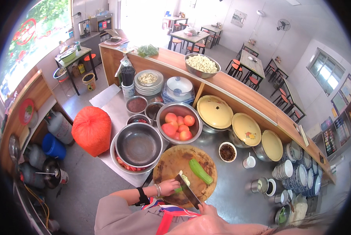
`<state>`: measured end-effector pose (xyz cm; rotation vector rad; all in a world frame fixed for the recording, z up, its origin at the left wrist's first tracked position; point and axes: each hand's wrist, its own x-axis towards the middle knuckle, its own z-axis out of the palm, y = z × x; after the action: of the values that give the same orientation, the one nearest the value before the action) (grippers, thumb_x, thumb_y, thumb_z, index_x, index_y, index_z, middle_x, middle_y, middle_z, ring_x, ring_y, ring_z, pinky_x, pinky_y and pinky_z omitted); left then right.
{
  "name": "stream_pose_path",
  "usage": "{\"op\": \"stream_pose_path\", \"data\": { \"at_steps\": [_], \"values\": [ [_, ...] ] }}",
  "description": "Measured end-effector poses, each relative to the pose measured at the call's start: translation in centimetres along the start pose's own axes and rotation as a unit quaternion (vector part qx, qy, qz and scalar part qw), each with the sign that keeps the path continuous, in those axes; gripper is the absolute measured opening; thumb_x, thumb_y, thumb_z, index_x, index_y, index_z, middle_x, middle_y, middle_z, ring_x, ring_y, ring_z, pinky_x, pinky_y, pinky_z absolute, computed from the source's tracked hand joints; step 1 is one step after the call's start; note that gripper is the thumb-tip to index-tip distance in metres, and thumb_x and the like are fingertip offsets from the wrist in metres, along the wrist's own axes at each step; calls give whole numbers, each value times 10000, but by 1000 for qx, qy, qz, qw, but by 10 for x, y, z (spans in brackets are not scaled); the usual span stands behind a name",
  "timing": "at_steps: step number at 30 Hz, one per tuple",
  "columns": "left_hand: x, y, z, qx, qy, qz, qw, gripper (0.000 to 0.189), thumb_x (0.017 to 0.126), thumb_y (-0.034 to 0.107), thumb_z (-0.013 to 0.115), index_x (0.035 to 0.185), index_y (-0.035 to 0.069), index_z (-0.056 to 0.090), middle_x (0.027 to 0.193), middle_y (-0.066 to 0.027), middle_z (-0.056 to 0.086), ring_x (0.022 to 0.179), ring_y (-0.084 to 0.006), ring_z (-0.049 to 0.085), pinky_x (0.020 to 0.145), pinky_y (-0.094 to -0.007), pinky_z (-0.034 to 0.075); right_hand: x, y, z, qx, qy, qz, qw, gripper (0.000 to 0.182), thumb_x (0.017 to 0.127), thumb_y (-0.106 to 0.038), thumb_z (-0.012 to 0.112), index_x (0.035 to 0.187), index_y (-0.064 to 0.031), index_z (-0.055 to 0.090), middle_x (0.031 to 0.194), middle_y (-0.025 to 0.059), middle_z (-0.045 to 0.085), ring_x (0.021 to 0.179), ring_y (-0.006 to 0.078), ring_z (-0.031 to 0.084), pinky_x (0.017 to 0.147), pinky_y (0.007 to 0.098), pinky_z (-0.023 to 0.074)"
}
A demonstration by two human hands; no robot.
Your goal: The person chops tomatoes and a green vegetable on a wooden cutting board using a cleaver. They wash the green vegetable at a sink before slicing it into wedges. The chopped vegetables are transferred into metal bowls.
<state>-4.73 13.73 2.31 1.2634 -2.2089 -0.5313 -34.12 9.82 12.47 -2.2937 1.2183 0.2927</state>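
A round wooden chopping board [172, 158] lies on the steel counter in front of me. My right hand [208, 211] grips the handle of a cleaver [190, 192], its broad blade angled across the board. On the blade's left, my left hand [169, 187] presses a piece of green squash [178, 190], fingers bent close to the steel. Pale cut slices [185, 179] rest against the blade's far side. Farther right on the board is a longer length of green squash [200, 171], untouched by either hand.
A steel bowl of peeled tomatoes [178, 126] stands behind the board. To the left an empty steel basin [139, 144] sits over a bowl of cut red pieces [128, 166]. Lidded pots [215, 111] line the back; a cup of dark sauce [227, 152] and stacked bowls [296, 176] are rightward.
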Motion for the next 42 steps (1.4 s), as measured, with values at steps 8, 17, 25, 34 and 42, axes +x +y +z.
{"op": "stream_pose_path", "data": {
  "at_steps": [8, 17, 25, 34, 42],
  "values": [
    [-1, -3, -1, -18, -11, 3, 1000, 421, 707, 73, 645, 1122, 56, 577, 1144, -107, 544, 1024, -315, 527, 902, -392, 449, -5, 3, -2, -7, -2, -3, 1000, 306, 932, -354, 457, 936, -71, 573, 669, 215, 637, 644, 428, 628, 589, 534, 496],
    [-3, 0, -4, -15, -25, -9, 1000, 377, 718, 84, 653, 1087, 58, 581, 1131, -97, 547, 1030, -311, 524, 907, -391, 446, -1, 0, -9, -1, -3, -16, 1000, 297, 929, -356, 468, 918, -74, 557, 667, 216, 632, 631, 427, 624, 569, 531, 493],
    [-7, 2, -1, -5, -24, -12, 1000, 347, 732, 88, 649, 1068, 38, 578, 1129, -108, 546, 1031, -319, 522, 907, -387, 444, -2, 2, -2, -1, 1, -20, 1000, 301, 930, -360, 467, 938, -76, 567, 663, 202, 636, 628, 420, 625, 568, 528, 494],
    [-13, 4, -4, -7, -37, -25, 999, 345, 737, 92, 647, 1072, 46, 576, 1122, -103, 550, 1026, -311, 522, 908, -375, 445, -7, 0, -8, 12, 4, -29, 1000, 316, 932, -369, 467, 940, -69, 565, 663, 217, 629, 647, 423, 627, 583, 529, 493],
    [-12, 6, -6, 21, -21, -27, 999, 336, 735, 104, 653, 1061, 65, 583, 1106, -84, 561, 998, -298, 532, 887, -365, 454, -8, 1, -4, 12, 0, -33, 999, 300, 933, -359, 470, 909, -73, 556, 647, 209, 627, 622, 430, 620, 561, 527, 491]
  ]
}}
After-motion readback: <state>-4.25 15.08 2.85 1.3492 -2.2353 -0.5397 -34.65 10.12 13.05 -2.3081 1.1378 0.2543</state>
